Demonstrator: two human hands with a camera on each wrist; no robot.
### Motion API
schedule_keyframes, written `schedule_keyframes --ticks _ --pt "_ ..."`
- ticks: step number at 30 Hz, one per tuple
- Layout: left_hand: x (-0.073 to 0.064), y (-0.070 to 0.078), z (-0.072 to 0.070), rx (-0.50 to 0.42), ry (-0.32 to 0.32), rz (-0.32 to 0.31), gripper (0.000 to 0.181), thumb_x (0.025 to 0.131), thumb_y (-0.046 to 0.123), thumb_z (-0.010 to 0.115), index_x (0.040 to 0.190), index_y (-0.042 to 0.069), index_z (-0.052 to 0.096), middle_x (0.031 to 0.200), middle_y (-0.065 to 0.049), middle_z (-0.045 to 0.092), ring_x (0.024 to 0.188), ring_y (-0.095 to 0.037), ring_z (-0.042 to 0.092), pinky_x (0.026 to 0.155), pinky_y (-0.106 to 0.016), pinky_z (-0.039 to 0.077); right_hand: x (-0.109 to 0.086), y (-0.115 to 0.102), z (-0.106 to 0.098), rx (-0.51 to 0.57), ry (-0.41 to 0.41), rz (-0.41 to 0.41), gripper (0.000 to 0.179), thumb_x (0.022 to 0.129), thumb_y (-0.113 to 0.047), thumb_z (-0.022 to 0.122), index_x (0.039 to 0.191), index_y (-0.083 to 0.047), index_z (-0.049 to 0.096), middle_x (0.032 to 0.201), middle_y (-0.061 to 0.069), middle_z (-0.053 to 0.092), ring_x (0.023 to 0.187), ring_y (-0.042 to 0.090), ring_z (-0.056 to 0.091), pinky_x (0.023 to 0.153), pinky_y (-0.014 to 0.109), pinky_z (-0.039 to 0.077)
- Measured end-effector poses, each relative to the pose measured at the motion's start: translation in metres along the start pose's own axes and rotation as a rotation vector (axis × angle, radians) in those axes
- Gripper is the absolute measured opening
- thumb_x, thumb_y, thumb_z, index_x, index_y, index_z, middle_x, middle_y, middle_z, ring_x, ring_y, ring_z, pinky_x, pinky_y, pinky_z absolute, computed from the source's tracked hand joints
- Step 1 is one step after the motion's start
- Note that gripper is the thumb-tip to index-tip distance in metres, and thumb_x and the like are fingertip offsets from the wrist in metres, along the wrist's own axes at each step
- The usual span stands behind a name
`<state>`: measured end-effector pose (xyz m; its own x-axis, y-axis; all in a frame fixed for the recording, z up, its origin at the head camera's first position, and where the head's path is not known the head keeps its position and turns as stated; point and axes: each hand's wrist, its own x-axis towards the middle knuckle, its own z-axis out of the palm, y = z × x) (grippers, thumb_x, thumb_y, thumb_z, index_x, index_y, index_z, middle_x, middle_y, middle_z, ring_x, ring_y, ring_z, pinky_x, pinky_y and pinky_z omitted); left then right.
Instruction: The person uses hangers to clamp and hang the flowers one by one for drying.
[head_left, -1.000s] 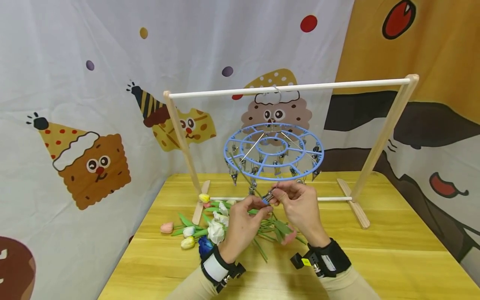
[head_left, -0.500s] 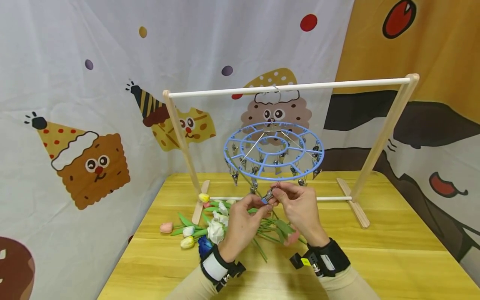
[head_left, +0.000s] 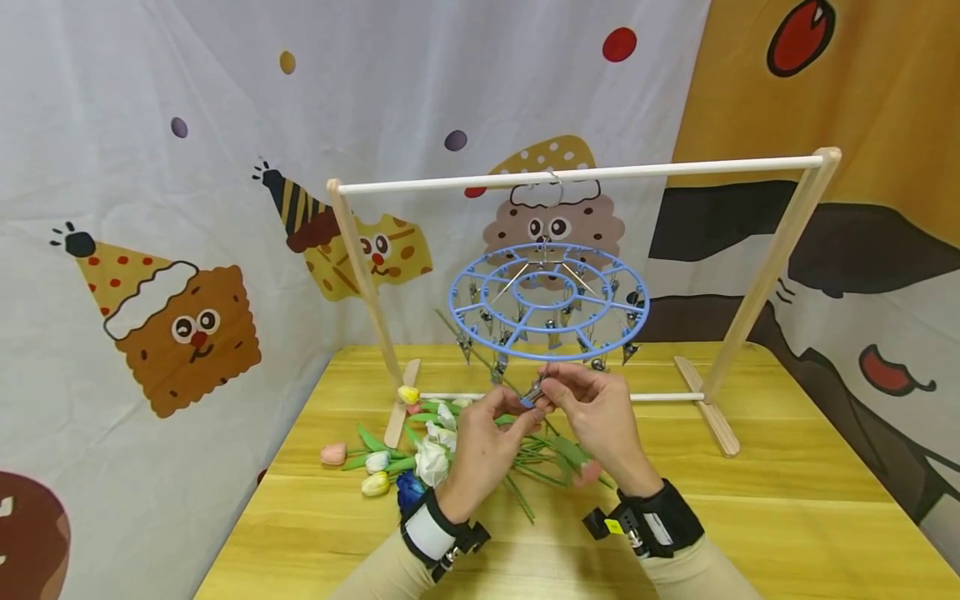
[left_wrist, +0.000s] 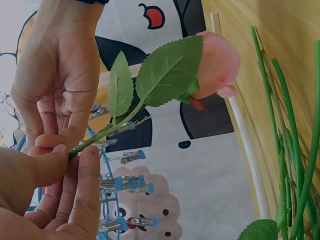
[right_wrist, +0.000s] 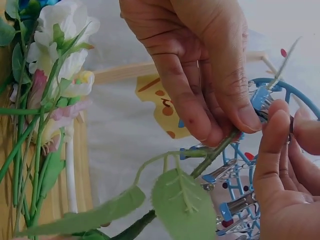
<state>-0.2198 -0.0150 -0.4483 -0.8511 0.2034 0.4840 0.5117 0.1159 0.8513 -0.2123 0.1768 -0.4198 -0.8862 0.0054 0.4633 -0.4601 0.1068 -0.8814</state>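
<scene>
My left hand [head_left: 483,442] pinches the green stem of an artificial pink rose [left_wrist: 217,65] between thumb and fingers. The bloom hangs toward the right, while the bare stem end [head_left: 457,340] rises to the upper left. With its fingertips, my right hand [head_left: 600,421] grips a metal clip with blue tips [right_wrist: 260,97], below the front edge of a round blue clip hanger [head_left: 551,354]. In the right wrist view, the stem passes at the clip's blue tips; fingers partly cover that spot, so I cannot tell whether the clip has closed on it.
The hanger hooks onto the white bar [head_left: 637,172] of a wooden stand [head_left: 780,275], and several other clips dangle from it. Artificial flowers lie on the table [head_left: 787,517] to the left, among them a white one [head_left: 431,462] and a blue one [head_left: 410,492].
The stem's upper end has swung left and the rose bloom has shifted slightly right. The hanger has turned a little, with its clips shifting. Both hands stay nearly in place.
</scene>
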Motion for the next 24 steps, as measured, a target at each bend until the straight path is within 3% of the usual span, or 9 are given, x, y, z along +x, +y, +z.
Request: schedule_keyframes --ticks 6,16,24 --pt "0.000 -0.005 0.000 0.043 -0.008 -0.001 0.016 0.107 0.012 0.087 0.104 0.005 0.073 0.112 -0.016 0.085 0.101 -0.031 0.089 0.085 -0.026 0.073 -0.003 0.003 -0.003 0.010 -0.053 -0.026 0.024 0.112 -0.006 0.078 0.136 -0.003 0.082 0.115 0.005 0.088 0.090 0.013 0.085 0.084 0.036 0.074" --pt "0.000 -0.009 -0.003 0.111 -0.012 -0.021 0.016 0.107 0.014 0.088 0.117 0.006 0.079 0.120 -0.014 0.086 0.110 -0.034 0.088 0.088 -0.028 0.073 -0.006 0.005 -0.005 -0.004 -0.073 -0.017 0.031 0.112 -0.005 0.077 0.143 -0.003 0.079 0.120 0.024 0.084 0.094 0.010 0.085 0.088 0.031 0.073" --pt "-0.002 -0.012 -0.009 0.121 -0.030 -0.044 0.019 0.107 0.011 0.087 0.124 0.007 0.079 0.122 -0.012 0.087 0.110 -0.029 0.087 0.091 -0.035 0.074 -0.008 0.008 -0.007 0.008 -0.093 -0.029 0.036 0.113 -0.005 0.077 0.148 -0.003 0.076 0.128 0.027 0.084 0.096 0.014 0.087 0.087 0.028 0.072"
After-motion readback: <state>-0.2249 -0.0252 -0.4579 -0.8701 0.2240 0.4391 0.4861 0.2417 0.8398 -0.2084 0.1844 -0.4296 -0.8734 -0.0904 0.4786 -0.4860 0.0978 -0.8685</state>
